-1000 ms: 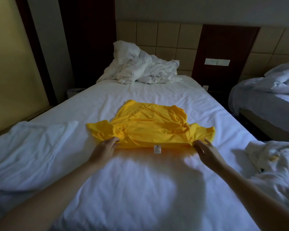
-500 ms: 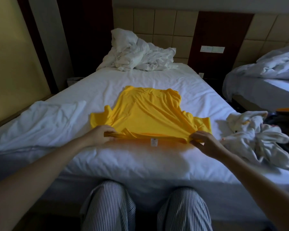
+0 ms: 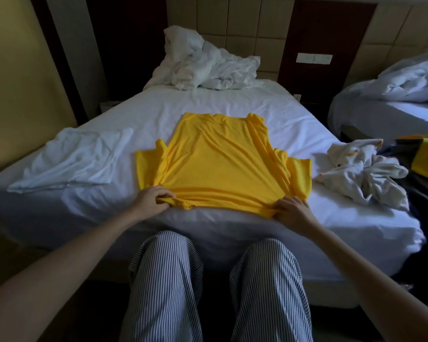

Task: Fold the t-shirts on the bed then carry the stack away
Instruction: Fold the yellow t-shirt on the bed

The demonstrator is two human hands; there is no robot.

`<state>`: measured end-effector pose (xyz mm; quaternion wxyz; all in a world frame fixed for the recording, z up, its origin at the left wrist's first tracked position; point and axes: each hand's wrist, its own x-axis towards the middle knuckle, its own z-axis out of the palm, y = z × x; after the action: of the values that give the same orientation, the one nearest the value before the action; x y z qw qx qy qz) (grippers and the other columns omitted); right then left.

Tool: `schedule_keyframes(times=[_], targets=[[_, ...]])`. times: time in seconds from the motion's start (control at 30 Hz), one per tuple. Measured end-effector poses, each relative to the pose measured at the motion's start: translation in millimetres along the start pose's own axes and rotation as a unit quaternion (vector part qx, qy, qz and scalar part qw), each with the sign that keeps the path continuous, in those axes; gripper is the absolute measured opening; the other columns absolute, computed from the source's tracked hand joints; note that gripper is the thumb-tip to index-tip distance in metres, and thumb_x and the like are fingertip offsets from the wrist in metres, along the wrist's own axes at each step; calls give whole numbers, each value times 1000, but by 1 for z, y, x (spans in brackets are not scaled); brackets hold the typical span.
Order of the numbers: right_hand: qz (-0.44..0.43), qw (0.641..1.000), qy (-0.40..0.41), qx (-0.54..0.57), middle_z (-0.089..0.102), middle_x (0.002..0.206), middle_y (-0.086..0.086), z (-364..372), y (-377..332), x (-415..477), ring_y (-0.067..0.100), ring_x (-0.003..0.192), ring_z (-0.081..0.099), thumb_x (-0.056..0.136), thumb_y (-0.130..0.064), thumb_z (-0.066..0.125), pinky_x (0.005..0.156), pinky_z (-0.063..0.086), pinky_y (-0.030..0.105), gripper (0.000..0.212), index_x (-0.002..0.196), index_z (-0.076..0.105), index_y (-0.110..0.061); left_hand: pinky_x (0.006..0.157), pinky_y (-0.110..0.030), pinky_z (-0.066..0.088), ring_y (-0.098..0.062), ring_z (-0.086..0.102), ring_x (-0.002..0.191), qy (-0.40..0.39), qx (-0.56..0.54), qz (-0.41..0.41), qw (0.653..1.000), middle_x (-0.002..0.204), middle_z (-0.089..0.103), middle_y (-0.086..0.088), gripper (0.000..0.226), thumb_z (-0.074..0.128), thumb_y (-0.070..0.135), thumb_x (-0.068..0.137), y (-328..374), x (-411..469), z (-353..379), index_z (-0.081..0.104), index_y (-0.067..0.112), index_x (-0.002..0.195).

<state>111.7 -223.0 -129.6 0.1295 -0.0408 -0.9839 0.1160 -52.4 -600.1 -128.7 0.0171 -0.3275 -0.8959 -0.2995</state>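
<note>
Yellow t-shirt lies spread flat on the bed, its near edge towards 6 o'clock. Both arms reach forward. Left hand, at the shirt's 7 o'clock corner, pinches bunched fabric with curled fingers. Right hand, at the 5 o'clock corner, grips the edge likewise. Crumpled white garment lies at 3 o'clock.

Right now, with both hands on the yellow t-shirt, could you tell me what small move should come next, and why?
Probably lay the near edge flat and smooth it: the left hand and right hand pinch the yellow t-shirt there, and creases fan across it.
</note>
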Motion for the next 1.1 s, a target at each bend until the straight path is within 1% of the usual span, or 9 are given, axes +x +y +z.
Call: schedule_keyframes(times=[0.17, 0.33, 0.57, 0.63, 0.73, 0.83, 0.9, 0.97, 1.1], targets=[[-78, 992, -90, -39, 52, 124, -3, -18, -25, 12, 21, 121, 41, 56, -68, 25, 88, 17, 26, 85, 124, 55, -26, 78, -8, 43, 9, 59, 84, -88, -94, -40, 991, 85, 68, 25, 16, 70, 44, 65, 8, 0, -28, 68, 42, 81], [-145, 984, -106, 0, 40, 142, -3, -2, -87, 40, 19, 134, 30, 61, -74, 20, 102, 14, 28, 92, 140, 39, -30, 62, -5, 39, -1, 55, 69, 104, -163, -164, 967, 86, 63, -6, 17, 61, 0, 86, -11, 12, -34, 70, 7, 98], [-207, 973, -95, 29, 17, 157, -2, 41, -196, 80, 22, 145, 9, 87, -56, 51, 114, 5, 37, 75, 149, 21, -25, 89, -43, 49, -37, 59, 107, 195, -208, -382, 879, 116, 60, -28, 50, 64, 21, 80, -49, 56, -47, 52, -6, 120], [-203, 974, -99, 0, 9, 158, -2, 54, -219, 88, 22, 146, 2, 86, -55, 53, 115, 0, 37, 80, 150, 14, -25, 76, -44, 57, -37, 65, 92, 185, -284, -403, 850, 101, 63, -30, 52, 66, 24, 71, -58, 74, -51, 56, -8, 109], [-180, 978, -96, -30, 5, 159, -1, 73, -237, 96, 27, 145, -1, 85, -60, 51, 115, -4, 40, 86, 150, 9, -24, 41, -20, 49, -20, 58, 62, 184, -377, -414, 808, 73, 60, -12, 22, 66, 15, 82, -43, 89, -57, 59, 4, 99], [-155, 981, -111, -47, 10, 158, 1, 86, -243, 100, 31, 145, 4, 88, -59, 44, 115, 1, 44, 76, 150, 11, -28, 30, -11, 33, -11, 49, 41, 151, -376, -424, 810, 49, 52, -3, 20, 66, 19, 86, -48, 99, -56, 54, 10, 72], [-159, 982, -74, -63, 33, 151, 3, 89, -246, 98, 35, 138, 28, 91, -51, 38, 112, 21, 48, 57, 144, 33, -30, 30, -11, 31, -5, 44, 30, 111, -407, -418, 805, 34, 47, 3, 28, 61, 20, 90, -53, 98, -58, 50, 14, 65], [-152, 986, -37, -50, 60, 128, 0, 89, -247, 95, 33, 116, 58, 87, -45, 33, 93, 46, 48, 48, 125, 59, -30, 37, -14, 43, -7, 55, 39, 125, -520, -390, 749, 41, 58, 3, 24, 54, 21, 93, -54, 89, -64, 58, 15, 70], [-206, 975, -14, -79, 64, 122, 0, 95, -242, 89, 33, 109, 62, 88, -42, 32, 86, 50, 48, 47, 122, 62, -29, 70, -26, 51, -12, 67, 72, 202, -681, -289, 641, 72, 73, 0, 29, 39, 23, 98, -82, 53, -63, 66, 13, 94]])
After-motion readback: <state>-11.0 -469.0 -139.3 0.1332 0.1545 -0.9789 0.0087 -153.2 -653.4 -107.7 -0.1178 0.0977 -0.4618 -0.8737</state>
